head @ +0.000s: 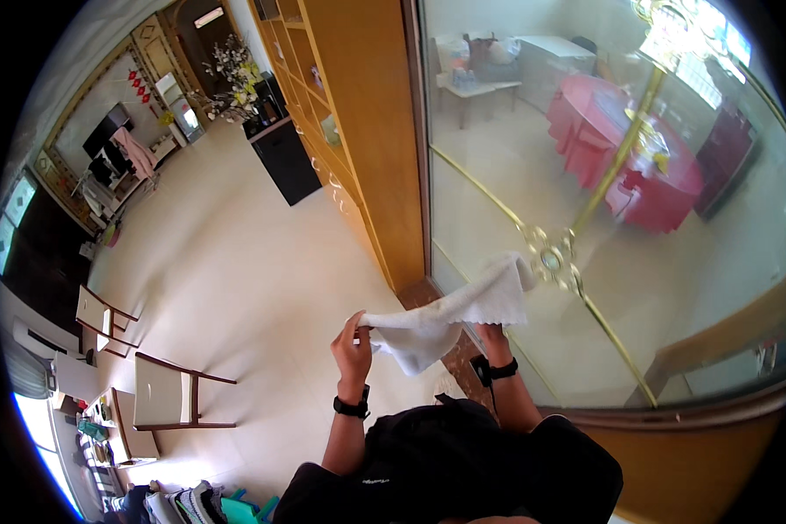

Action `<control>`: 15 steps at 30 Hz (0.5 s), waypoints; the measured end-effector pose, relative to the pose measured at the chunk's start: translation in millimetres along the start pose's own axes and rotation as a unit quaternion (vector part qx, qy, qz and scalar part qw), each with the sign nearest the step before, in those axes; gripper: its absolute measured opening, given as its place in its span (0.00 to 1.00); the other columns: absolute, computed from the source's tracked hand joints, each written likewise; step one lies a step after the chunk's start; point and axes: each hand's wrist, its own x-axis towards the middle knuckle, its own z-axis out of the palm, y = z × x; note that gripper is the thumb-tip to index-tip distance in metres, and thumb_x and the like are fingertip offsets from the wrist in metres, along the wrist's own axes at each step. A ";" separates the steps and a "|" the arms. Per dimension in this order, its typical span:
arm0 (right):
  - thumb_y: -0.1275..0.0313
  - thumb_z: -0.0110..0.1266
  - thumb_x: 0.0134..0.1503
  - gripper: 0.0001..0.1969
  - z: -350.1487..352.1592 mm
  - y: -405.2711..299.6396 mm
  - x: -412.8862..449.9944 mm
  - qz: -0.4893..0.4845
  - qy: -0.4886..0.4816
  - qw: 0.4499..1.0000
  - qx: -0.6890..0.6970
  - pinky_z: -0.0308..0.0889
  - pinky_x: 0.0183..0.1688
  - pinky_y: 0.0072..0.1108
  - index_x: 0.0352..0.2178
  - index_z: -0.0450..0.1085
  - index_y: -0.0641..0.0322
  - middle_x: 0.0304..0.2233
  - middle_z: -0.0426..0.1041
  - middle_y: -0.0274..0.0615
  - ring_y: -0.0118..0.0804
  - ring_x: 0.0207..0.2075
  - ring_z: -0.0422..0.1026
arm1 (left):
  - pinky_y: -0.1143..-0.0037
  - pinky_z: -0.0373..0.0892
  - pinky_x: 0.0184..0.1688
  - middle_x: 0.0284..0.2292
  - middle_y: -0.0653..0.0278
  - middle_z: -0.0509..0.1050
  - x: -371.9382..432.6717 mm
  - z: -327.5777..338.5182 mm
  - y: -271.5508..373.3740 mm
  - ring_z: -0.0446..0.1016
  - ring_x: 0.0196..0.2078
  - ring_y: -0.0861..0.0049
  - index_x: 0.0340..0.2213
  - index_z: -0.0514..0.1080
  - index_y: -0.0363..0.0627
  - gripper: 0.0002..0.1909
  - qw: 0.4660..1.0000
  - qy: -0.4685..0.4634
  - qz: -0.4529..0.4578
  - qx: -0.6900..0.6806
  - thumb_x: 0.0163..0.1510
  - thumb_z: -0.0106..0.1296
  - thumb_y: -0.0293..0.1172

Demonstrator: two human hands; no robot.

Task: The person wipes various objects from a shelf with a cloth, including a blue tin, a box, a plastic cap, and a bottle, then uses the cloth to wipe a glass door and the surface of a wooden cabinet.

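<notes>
A white cloth (432, 321), towel-like with a scalloped edge, stretches between my two hands in front of my body. My left hand (352, 350) pinches its left end between thumb and fingers. Under the cloth's right part is my right hand (492, 335); the fabric covers most of its fingers, so its grip is hidden. The right end of the cloth rises in front of a glass panel (485, 223) with gold trim; whether it touches the glass I cannot tell. A middle fold hangs down between the hands. Both wrists wear black bands.
A wooden cabinet (360, 118) stands beside the glass. Ahead is a black cabinet (285, 160) near a flower arrangement (236, 82). Two chairs (164, 392) (95, 311) stand left on the tiled floor (236, 262). Through the glass shows a round table with a pink tablecloth (576, 144).
</notes>
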 end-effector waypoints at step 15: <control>0.65 0.57 0.51 0.18 197.0 -10.4 338.6 -0.060 0.017 0.990 0.129 0.60 0.52 0.37 0.42 0.70 0.60 0.43 0.70 0.51 0.49 0.48 0.66 | 0.63 0.65 0.47 0.43 0.48 0.72 235.2 92.5 -131.8 0.71 0.43 0.53 0.56 0.57 0.34 0.44 0.974 -0.003 0.204 0.095 0.40 0.66 0.31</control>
